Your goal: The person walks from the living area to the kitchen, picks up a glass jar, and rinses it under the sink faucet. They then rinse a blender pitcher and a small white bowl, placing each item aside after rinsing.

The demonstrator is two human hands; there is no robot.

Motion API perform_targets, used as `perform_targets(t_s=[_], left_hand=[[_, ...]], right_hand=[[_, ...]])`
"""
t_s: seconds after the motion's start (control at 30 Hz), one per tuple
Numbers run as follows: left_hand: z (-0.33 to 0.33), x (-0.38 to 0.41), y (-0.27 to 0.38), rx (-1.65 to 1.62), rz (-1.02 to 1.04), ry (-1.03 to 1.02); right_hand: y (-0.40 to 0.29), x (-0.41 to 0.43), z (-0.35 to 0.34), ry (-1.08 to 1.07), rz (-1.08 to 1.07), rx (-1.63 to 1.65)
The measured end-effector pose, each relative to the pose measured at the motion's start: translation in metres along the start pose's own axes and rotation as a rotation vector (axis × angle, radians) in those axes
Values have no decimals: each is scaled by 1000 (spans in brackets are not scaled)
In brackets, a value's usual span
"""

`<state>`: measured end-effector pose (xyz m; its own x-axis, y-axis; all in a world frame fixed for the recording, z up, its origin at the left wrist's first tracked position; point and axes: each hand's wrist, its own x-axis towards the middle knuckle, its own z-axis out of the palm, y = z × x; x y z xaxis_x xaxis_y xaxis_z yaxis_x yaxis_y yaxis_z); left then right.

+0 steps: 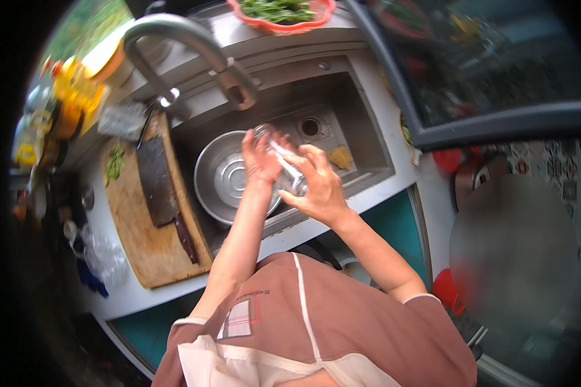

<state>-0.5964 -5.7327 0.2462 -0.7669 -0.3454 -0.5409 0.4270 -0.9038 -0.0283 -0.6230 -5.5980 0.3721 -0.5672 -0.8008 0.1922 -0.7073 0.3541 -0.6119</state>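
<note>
A clear glass vessel (pixel 291 173), perhaps a jar or drinking glass, lies tilted between my two hands, blurred by motion. My left hand (pixel 264 157) holds its far end, palm partly visible, with some fingers hidden behind the glass. Around the nearer end curl the fingers and thumb of my right hand (pixel 319 186). Both hands are above the stainless steel sink (pixel 368 130). Below and to the left, a round metal basin (pixel 213 179) rests in the sink, its right side partly covered by my hands and left forearm.
A curved faucet (pixel 189 29) arches over the sink. Left of it, a cleaver (pixel 157 179) lies on a wooden cutting board (pixel 126 232). A yellowish scrubber (pixel 341 157) sits near the drain (pixel 311 126). A dark-framed glass pane (pixel 494 63) juts in at upper right; a red-rimmed bowl of greens (pixel 290 29) stands behind.
</note>
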Motion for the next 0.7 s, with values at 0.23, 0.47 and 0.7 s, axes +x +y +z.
perform_targets(t_s=[0.23, 0.47, 0.7], left_hand=[[-77, 3, -25, 34, -121, 100], [-30, -13, -37, -158, -229, -451], [-18, -22, -38, -134, -231, -485]], right_hand=[[-17, 21, 2, -230, 353, -46], [-37, 29, 7, -104, 271, -209], [-91, 41, -20, -46, 3, -408]])
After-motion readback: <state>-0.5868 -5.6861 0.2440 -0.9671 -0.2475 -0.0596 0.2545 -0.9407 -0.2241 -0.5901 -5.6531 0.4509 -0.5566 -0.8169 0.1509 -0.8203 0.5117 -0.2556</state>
